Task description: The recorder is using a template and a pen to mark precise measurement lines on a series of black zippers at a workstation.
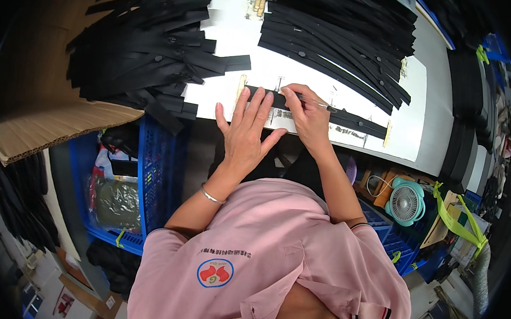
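Note:
A black fabric strap (360, 123) lies along the near edge of a white board (228, 32), between two yellowish end pieces, one of them the right end piece (388, 134). My left hand (243, 126) is spread flat, its fingertips pressing on the strap's left part. In my right hand (311, 121) a clear-barrelled pen (324, 104) is pinched, its tip down by the strap just right of my left fingers. Whether the tip touches the fabric is hidden by my fingers. Dark pen marks run on the board beside the strap.
A stack of black straps (333, 35) covers the board's far side. More straps pile up at the left (138, 64), spilling from a cardboard box (47, 124). Below the table edge are a blue crate (143, 179) with bagged items and a teal fan (406, 202).

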Motion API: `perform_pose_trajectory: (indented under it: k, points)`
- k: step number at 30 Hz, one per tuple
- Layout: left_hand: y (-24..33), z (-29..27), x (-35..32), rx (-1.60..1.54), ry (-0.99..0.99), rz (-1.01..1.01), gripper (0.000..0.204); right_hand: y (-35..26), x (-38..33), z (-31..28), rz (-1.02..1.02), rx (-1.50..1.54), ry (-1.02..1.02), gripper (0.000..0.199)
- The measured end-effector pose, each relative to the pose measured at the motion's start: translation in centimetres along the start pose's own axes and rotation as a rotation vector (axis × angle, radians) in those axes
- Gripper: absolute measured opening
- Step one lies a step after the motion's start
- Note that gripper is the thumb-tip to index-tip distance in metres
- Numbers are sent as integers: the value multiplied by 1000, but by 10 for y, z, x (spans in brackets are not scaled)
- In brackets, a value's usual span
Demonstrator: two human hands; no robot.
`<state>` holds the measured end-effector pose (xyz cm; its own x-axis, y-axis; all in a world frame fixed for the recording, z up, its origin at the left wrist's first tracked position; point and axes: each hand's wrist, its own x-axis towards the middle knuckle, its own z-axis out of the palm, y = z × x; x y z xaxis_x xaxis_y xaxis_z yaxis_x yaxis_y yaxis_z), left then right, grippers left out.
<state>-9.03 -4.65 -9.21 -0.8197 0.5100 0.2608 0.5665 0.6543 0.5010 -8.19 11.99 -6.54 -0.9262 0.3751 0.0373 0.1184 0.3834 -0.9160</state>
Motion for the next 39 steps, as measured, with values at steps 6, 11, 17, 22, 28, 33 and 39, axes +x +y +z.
perform_pose_trajectory:
  k: [6,11,17,22,28,33,39]
  points:
    - [-1,1,-1,9,9,8,76,0,1,1,-88,-81,-4,16]
    - [-1,2,0,29,9,13,76,4,2,7,-177,-50,68,10]
    - [-1,2,-1,35,-8,2,76,9,-2,1,-142,-36,-34,10]
    - [0,4,0,50,-7,8,78,11,0,1,-252,-60,-22,10]
    - [0,3,0,79,-8,9,80,1,-5,-11,-226,-147,-136,15]
    - [0,5,0,79,4,24,79,6,-20,-46,-169,-7,168,14]
    - [0,5,0,109,-2,27,77,37,-25,-75,-112,-205,336,18]
